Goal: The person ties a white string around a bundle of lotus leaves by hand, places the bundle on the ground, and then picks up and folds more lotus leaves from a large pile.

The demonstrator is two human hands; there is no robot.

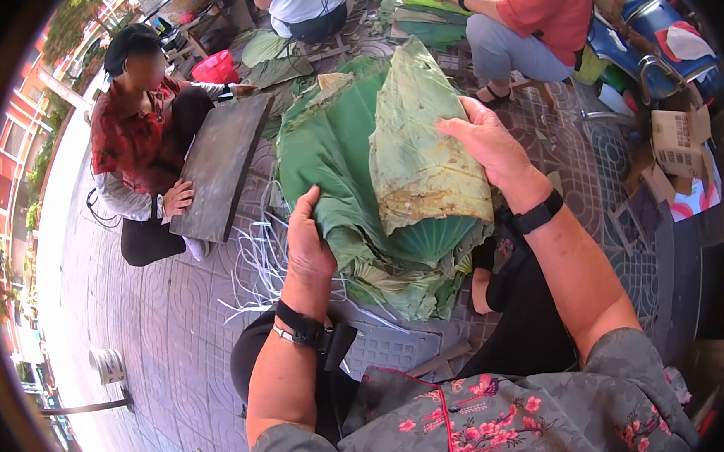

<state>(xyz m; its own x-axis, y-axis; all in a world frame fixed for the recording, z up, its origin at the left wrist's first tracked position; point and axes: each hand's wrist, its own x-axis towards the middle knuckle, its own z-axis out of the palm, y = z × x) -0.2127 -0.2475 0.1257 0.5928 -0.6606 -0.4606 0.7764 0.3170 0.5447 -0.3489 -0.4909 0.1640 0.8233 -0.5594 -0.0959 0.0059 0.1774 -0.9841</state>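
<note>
Large lotus leaves lie stacked in front of me. On top, a dark green leaf [324,145] is spread out. My left hand [306,238] grips its near left edge, thumb above and fingers hidden beneath. In my right hand [494,147] is the right edge of a pale, dry-looking folded lotus leaf [419,140], pinched with the thumb on top. Brown stains run along the pale leaf's lower edge. Below both, the ragged pile of leaves [424,297] sticks out toward my knees.
White plastic strips [257,265] trail on the paving left of the pile. A seated person [137,132] steadies a dark board [226,168]. Other people sit at the back, near a pink basket [215,67]. Blue chairs [669,33] and cardboard boxes [679,144] stand at right.
</note>
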